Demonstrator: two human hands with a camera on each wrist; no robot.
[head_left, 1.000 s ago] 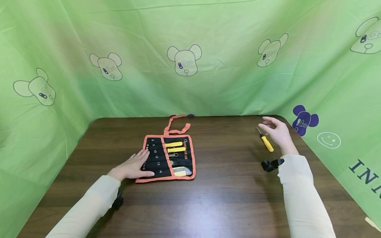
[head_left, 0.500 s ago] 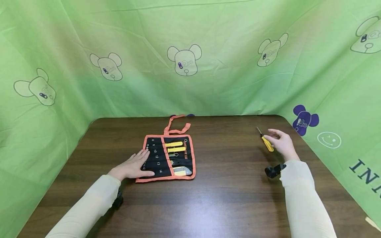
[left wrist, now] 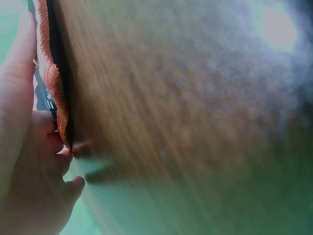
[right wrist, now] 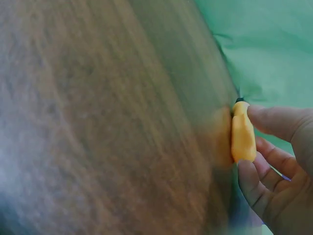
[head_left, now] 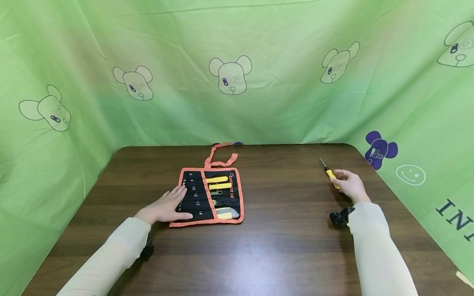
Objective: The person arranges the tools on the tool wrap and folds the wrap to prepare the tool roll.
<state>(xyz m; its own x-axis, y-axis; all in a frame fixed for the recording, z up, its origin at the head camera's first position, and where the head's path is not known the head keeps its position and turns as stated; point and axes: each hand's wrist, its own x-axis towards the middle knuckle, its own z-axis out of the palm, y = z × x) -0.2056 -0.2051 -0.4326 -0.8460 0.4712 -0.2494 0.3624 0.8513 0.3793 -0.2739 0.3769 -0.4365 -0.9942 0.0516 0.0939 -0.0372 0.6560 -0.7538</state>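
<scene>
My left hand (head_left: 164,206) lies flat, fingers spread, on the left part of a black tool roll (head_left: 192,205) with orange edging. In the left wrist view, fingers (left wrist: 63,161) rest along the orange edge. The roll's pockets hold two yellow handles (head_left: 219,186), a small ring-ended tool and a grey-and-yellow tool (head_left: 226,213). Far to the right, a yellow-handled screwdriver (head_left: 330,174) lies on the table, its shaft pointing away. My right hand (head_left: 351,187) has its thumb and fingers about the handle (right wrist: 243,137), pinching it; the handle's far side is partly hidden.
The brown wooden table (head_left: 274,205) ends at the back against a green printed cloth (head_left: 274,111), which also hangs at both sides. An orange tie strap (head_left: 222,163) stretches from the roll's back edge towards the cloth.
My right hand has come nearer and lower, from beside the screwdriver's tip down to its handle, and its fingers have closed in on it. The left hand and tool roll have stayed in place.
</scene>
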